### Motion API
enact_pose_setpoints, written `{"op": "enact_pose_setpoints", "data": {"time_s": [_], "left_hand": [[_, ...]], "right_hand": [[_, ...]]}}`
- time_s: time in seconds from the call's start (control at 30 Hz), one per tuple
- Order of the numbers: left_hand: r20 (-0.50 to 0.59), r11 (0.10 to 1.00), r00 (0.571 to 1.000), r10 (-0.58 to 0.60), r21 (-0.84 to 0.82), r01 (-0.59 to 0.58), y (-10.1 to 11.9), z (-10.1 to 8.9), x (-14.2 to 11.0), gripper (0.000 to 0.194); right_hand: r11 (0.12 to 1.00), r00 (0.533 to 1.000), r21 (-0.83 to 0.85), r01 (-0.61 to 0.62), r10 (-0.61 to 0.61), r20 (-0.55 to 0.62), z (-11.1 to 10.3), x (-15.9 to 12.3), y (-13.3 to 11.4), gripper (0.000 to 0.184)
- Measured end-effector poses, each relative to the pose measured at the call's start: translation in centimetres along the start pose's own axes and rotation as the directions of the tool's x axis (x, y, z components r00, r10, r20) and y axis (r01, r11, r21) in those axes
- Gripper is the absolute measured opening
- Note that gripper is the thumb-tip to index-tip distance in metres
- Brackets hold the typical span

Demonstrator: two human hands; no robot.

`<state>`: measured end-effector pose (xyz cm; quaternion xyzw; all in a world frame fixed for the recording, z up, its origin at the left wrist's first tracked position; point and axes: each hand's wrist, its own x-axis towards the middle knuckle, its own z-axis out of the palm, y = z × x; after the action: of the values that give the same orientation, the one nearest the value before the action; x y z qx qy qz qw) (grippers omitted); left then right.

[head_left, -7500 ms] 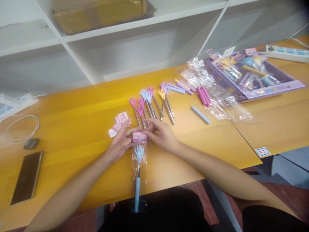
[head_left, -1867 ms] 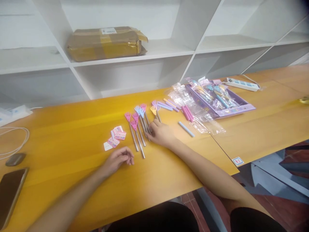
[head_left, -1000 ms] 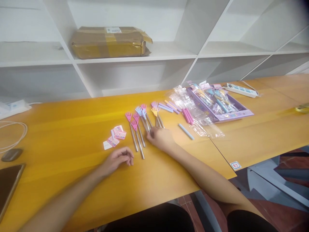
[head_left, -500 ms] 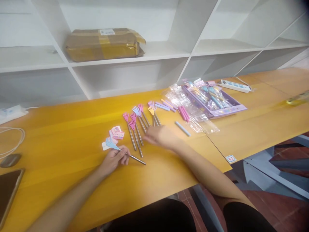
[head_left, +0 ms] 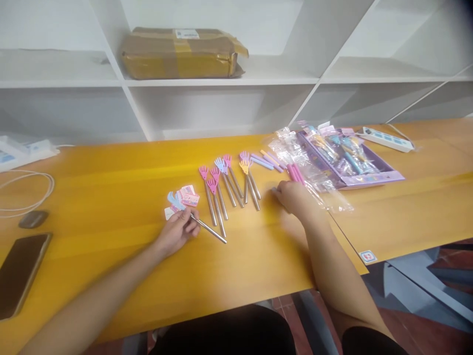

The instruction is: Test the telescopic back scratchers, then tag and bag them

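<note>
My left hand (head_left: 178, 233) is closed around the metal rod of a back scratcher (head_left: 210, 230). Its light blue claw head points up-left over the printed cards (head_left: 189, 199), and the bare rod end points down-right. Farther right, my right hand (head_left: 297, 201) reaches down to the table with its fingers pinched on a light blue handle tube (head_left: 274, 190); most of the tube is hidden under the hand. Between my hands lie several more back scratchers (head_left: 220, 207) with pink, blue, purple and yellow heads and bare metal rods.
Purple, blue and yellow tubes (head_left: 263, 161) and pink tubes (head_left: 295, 173) lie near clear plastic bags (head_left: 291, 148). A purple box (head_left: 373, 178) holds bagged scratchers. A power strip (head_left: 387, 140) is behind it. At left are a phone (head_left: 24, 273) and a dark mouse-like object (head_left: 33, 219).
A bagged blue scratcher seen earliest is gone from the front. My right hand took a blue scratcher from the row, passed it to my left hand, then moved right onto the blue tube.
</note>
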<state>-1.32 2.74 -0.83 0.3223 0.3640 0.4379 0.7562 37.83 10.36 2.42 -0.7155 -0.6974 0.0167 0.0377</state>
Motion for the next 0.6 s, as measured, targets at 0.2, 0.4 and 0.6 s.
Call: {"op": "enact_pose_setpoints", "data": {"time_s": [0.2,0.4,0.6], "left_hand": [[0.078,0.999,0.996,-0.035,0.013,0.034,-0.1,-0.3,-0.2,0.048],[0.044,0.994,0.999,0.004,-0.108,0.001,0.7,0.0,-0.1,0.043],[-0.116,0.973,0.984,0.137,-0.169,-0.155,1.0,0.2,0.4,0.044]], "right_hand": [[0.645,0.974,0.73,0.227,-0.135,-0.184,-0.7,-2.7,-6.0,0.038],[0.077,0.759,0.997,-0.012,-0.649,0.059,1.9,-7.2,-12.7,0.047],[0.062,0.533,0.92,-0.386,-0.8,0.277,2.8,-8.8,-13.9,0.049]]}}
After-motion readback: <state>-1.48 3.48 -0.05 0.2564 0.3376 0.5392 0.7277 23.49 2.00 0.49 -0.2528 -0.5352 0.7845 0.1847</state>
